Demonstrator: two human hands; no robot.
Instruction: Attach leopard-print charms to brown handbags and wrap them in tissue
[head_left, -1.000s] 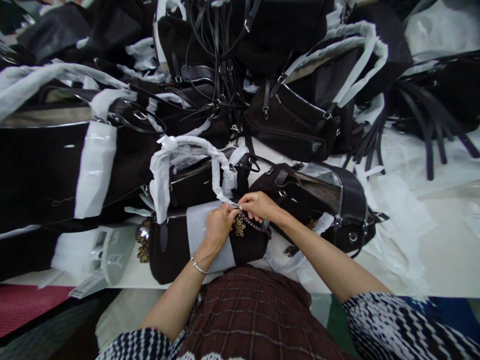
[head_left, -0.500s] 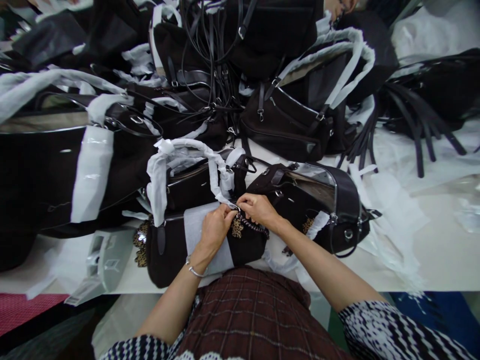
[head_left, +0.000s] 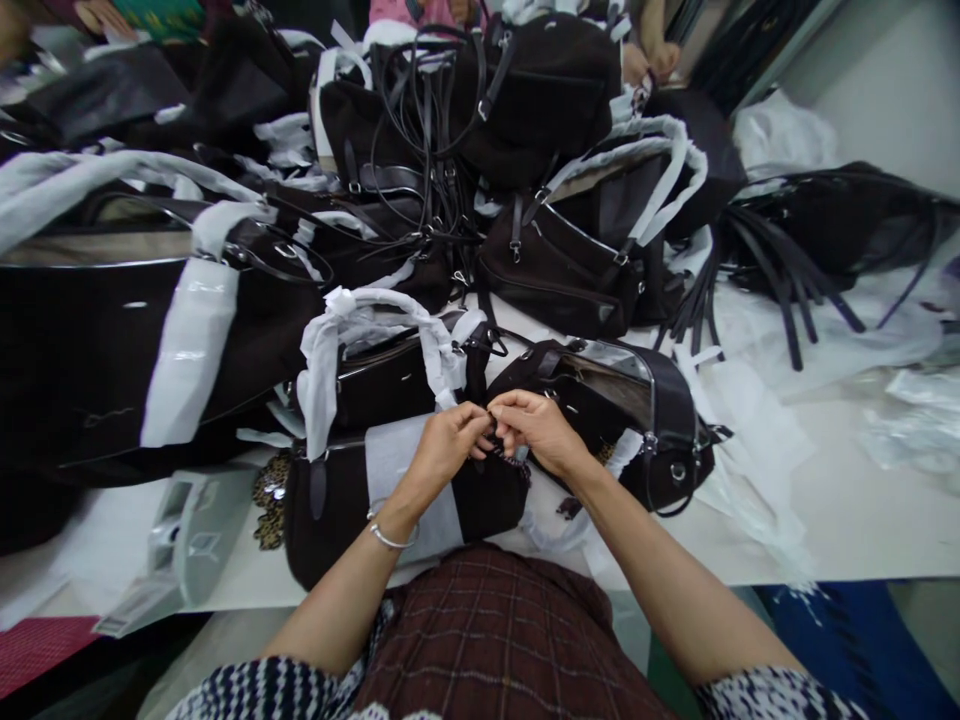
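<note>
My left hand [head_left: 454, 440] and my right hand [head_left: 536, 430] meet fingertip to fingertip above a dark brown handbag [head_left: 330, 510]. Both are closed in a pinch on the bag charm, whose dark twisted chain [head_left: 514, 462] shows below my right fingers. The fingers hide the charm's clasp and its leopard-print piece. A pale wrapping sheet [head_left: 401, 470] lies across the bag's front, and a white-wrapped handle [head_left: 322, 370] arches up behind it. Close to my right wrist lies a second dark handbag [head_left: 622, 400], open at the top.
Leopard-print charms [head_left: 270, 500] lie left of the bag, beside a grey-white dispenser-like object [head_left: 191, 530]. A large dark bag [head_left: 90, 360] fills the left side. More bags and hanging straps [head_left: 431, 130] are piled behind. Tissue wrapping [head_left: 757, 460] lies at right. Other people's hands [head_left: 649, 60] show at the back.
My hands have turned and drawn closer together, so the leopard-print piece that hung between them is now covered. The view has tilted up, showing more of the people behind.
</note>
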